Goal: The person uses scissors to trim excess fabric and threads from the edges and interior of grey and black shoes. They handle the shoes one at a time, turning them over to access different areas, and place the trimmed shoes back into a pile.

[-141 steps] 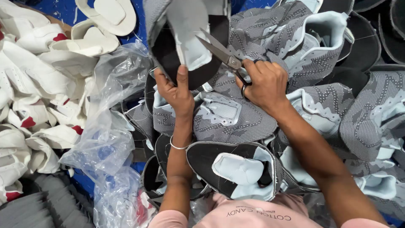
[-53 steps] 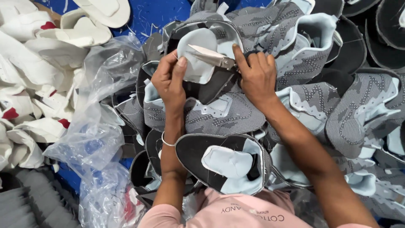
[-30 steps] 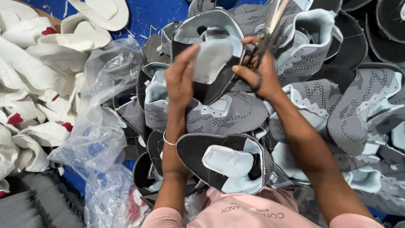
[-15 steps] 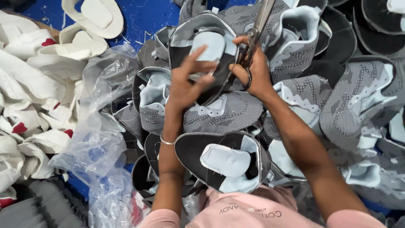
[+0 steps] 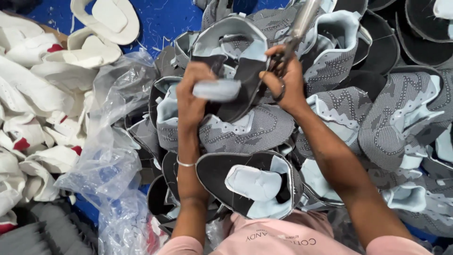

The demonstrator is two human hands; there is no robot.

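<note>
Head view. The left hand (image 5: 191,97) grips a grey and pale-blue shoe upper (image 5: 231,71), held up with its dark inner side toward the camera; the fingers are closed over the upper's pale-blue tongue (image 5: 217,89). A thin bangle (image 5: 185,163) sits on that wrist.

Just right of the upper, the right hand (image 5: 283,82) is closed round the handles of scissors (image 5: 297,30), whose blades point up and away past the upper's right edge. Whether the blades stand apart or together I cannot tell; they are blurred.

Below the upper, another one (image 5: 250,182) lies inside-up on the person's lap, touching the pink shirt (image 5: 273,236). Right of and behind the held upper spreads a heap of like grey uppers (image 5: 401,118), overlapping one another.

Left of the upper lies crumpled clear plastic (image 5: 113,141), and beyond that a pile of white parts (image 5: 42,85), some with red patches. Above the upper's left side, a strip of blue floor (image 5: 160,19) shows, littered with thread scraps.
</note>
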